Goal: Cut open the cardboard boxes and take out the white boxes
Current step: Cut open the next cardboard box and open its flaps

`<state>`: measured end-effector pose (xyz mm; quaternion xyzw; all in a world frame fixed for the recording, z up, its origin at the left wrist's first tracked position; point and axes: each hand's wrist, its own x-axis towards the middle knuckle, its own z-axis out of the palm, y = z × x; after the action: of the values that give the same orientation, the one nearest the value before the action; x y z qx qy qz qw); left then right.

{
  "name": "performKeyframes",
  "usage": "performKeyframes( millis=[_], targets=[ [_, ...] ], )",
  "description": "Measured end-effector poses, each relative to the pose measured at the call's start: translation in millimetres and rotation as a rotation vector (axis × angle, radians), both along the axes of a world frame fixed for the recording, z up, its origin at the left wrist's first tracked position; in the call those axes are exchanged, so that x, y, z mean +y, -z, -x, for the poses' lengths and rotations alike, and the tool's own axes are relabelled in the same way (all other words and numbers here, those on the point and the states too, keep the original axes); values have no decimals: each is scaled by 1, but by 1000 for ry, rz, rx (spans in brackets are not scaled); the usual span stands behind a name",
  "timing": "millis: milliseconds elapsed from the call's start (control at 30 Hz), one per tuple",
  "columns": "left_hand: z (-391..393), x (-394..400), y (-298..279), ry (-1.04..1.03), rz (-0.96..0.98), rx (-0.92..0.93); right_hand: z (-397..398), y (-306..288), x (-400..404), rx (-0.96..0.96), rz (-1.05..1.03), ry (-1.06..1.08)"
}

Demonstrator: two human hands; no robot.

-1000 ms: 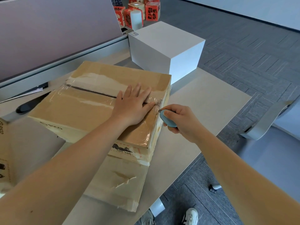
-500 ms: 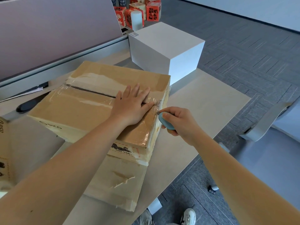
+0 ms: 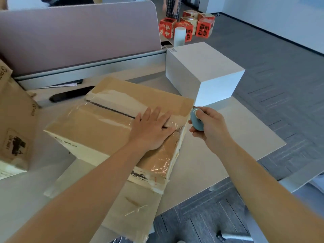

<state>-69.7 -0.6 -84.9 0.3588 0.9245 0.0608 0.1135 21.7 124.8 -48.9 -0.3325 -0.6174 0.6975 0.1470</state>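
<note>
A taped brown cardboard box (image 3: 98,123) lies on the desk, its top seam split open along the far half. My left hand (image 3: 152,128) presses flat on the lid near the right edge, fingers straight. My right hand (image 3: 208,127) grips a small round blue cutter (image 3: 196,120), its tip at the far right corner of the box's top edge. A white box (image 3: 205,72) stands on the desk just behind that corner.
Flattened cardboard (image 3: 133,207) lies under the box, hanging over the desk's near edge. Another brown box (image 3: 14,123) stands at the left. A pink divider panel (image 3: 78,35) runs along the back. Red boxes (image 3: 185,27) sit on the floor beyond.
My right hand has slid the cutter along the box's right edge away from me, up to the far corner. My left hand stays pressed on the lid.
</note>
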Motion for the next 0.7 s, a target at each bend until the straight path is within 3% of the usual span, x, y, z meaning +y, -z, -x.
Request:
performKeyframes(
  millis=[100,233,300,567,700],
  targets=[
    [-2,-6,-3,-88,-30,-26,10,-8,-2,12,-2,-74],
    [11,-29,-22,-198,-290,-152,27,-15,-17,28,52,-174],
    [25,-51,-32,-208,-343,-123,37,-16,-29,30,53,-218],
    [100,-159,-36,-263,-388,-124,99,-12,-103,38,176,-216],
    [128,-197,-27,-268,-404,-199,126,-2,-144,62,85,-220]
  ],
)
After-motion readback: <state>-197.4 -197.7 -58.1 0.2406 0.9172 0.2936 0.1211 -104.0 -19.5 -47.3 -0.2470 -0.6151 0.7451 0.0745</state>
